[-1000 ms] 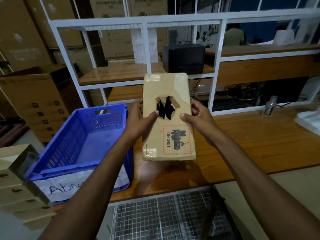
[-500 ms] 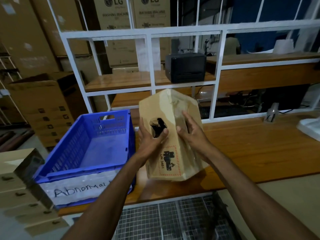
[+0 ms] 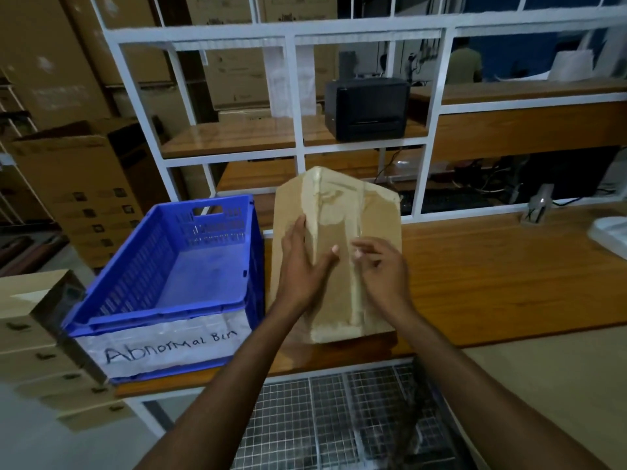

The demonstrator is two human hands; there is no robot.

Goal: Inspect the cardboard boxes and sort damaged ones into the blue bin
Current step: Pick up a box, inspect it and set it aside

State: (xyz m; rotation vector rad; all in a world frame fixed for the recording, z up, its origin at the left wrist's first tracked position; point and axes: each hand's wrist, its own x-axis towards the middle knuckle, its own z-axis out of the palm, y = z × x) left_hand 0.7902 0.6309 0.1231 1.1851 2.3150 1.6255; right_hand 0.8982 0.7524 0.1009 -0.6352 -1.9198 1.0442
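— Which step is the person on?

— Inspection, judging by the head view. The brown, tape-sealed cardboard box (image 3: 339,212) stands on end over the wooden table (image 3: 509,276). The left hand (image 3: 302,266) lies across a taped corner edge, fingers (image 3: 295,232) straight on one face and thumb on the next. The right hand (image 3: 383,269) (blurred) hovers loosely spread just right of that thumb; contact can't be told.

— And next?

— Probably a verdict. No damage shows on these faces, so another turn may be needed.

— If it's damaged?

— It goes left of the left fingers, into the blue slatted plastic bin (image 3: 152,313) labelled "Abnormal Bin". No box shows inside it.
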